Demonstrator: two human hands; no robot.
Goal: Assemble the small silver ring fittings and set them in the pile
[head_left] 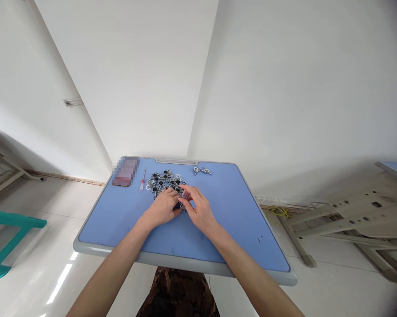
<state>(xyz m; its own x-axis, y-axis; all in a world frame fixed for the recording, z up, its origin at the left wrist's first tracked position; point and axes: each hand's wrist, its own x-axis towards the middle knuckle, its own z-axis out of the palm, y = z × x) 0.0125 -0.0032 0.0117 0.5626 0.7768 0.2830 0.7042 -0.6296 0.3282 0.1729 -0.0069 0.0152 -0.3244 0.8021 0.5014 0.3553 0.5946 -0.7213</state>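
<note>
A pile of small metal parts with black round pieces (161, 182) lies near the middle of the blue table. At the pile's near edge my left hand (165, 204) is closed, its fingers curled downward and hiding what they hold. My right hand (198, 209) faces it, thumb and fingers drawn together around a small metal part (182, 206), mostly covered by the fingers. Both hands almost touch each other. Left of the pile lies a screwdriver (142, 179) with a clear and red handle.
Two metal pieces (202, 171) lie apart at the table's back. A blurred-out flat item (126, 171) is at the back left corner. The blue table (238, 229) stands against a white wall. A green stool (7, 237) is left, another desk (350, 220) right.
</note>
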